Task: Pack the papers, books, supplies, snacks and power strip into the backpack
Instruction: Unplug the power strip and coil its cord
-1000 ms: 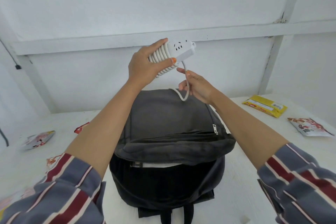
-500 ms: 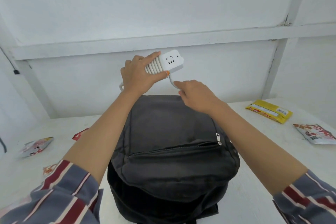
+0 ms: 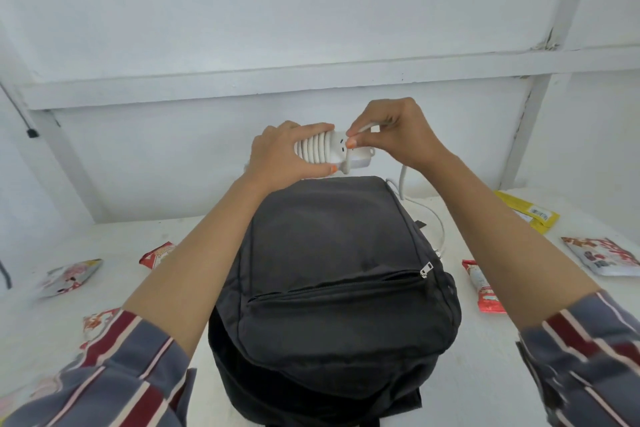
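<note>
1. Up close, two striped sleeves showed at the bottom corners, a left sleeve (image 3: 114, 374) and a right sleeve (image 3: 585, 357). Bare arms reached forward out of them.
2. Between the arms sat a dark grey backpack (image 3: 332, 243) on a white table (image 3: 485, 374). Its front pocket zip was closed. The small silver zip pull (image 3: 426, 269) sat at the right end of that zip.
3. To the left of the backpack, three snacks lay on the table: an orange and white packet (image 3: 98, 319) nearest, a pale packet (image 3: 69, 276) farther left, and a small red packet (image 3: 157, 255) beside the left arm.
4. To the right lay a red snack bar (image 3: 483, 288) near the bag, a white and red packet (image 3: 602, 255) well apart from it, and a yellow packet (image 3: 530, 217) partly hidden behind the right arm.
5. Just past the top of the backpack, the white power strip (image 3: 349, 152) was up in the air, outside the bag. Its cord (image 3: 420, 208) was wound round it many times.
6. The left hand (image 3: 280, 152) gripped the wound part, fingers curled over the top and thumb underneath.
7. The right hand (image 3: 398, 135) pinched a bit of cord between thumb and fingertip, right above the strip.
8. The loose end of the cord hung down behind the right wrist to the table and ran along the right side of the backpack.
9. Farthest back stood a white wall (image 3: 311, 10) with a white beam (image 3: 242, 87) across it.
</note>
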Demonstrator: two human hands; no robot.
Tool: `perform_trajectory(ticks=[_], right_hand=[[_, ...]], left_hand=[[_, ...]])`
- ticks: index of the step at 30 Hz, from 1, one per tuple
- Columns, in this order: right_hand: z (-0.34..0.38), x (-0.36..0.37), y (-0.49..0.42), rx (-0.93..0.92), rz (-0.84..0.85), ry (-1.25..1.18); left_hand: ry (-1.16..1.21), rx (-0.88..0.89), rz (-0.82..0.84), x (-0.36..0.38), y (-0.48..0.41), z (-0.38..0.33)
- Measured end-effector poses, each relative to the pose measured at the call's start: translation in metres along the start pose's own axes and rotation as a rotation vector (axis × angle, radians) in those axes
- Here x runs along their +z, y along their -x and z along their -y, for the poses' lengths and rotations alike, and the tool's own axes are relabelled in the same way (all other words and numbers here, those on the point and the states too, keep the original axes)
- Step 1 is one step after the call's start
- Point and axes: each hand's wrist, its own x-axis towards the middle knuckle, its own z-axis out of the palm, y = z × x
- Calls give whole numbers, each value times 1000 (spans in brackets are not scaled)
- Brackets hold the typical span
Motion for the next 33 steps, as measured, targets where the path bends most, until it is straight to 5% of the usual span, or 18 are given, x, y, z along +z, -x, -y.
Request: perform_trajectory(ticks=[14,26,33], right_hand=[[-13,17,-6,12,-31,-251],[-48,-6,-7,318,262,-649],[-65,-1,2,323,219,-881]], left_hand=[[187,24,-23,4,10,-15],[295,44,56,4,14,-7],[374,56,64,-5,8,-3]])
